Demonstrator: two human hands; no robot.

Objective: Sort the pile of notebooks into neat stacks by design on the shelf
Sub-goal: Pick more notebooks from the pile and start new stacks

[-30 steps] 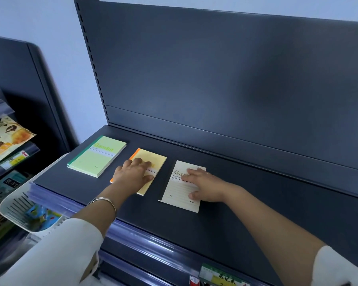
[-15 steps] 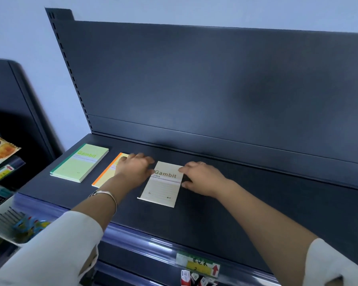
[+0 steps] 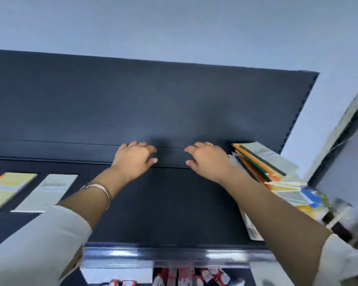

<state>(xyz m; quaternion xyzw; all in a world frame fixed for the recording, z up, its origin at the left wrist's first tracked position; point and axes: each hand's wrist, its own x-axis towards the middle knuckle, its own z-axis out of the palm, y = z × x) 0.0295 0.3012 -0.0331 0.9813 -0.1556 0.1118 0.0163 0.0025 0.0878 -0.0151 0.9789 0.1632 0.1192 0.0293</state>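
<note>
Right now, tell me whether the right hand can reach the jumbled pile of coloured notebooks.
Probably yes: the right hand is empty, fingers loose, right beside the jumbled pile of coloured notebooks; nothing lies between.

Pale blue wall [image 3: 174, 27] behind; red-white packets [image 3: 184, 275] low, at bottom edge.

Both arms reach forward to mid-frame, forearms bare. The left grip [image 3: 132, 158] and right grip [image 3: 208, 158] are held palm-down, side by side and apart, fingers loosely curled, thumbs pointing inward, holding nothing.
</note>
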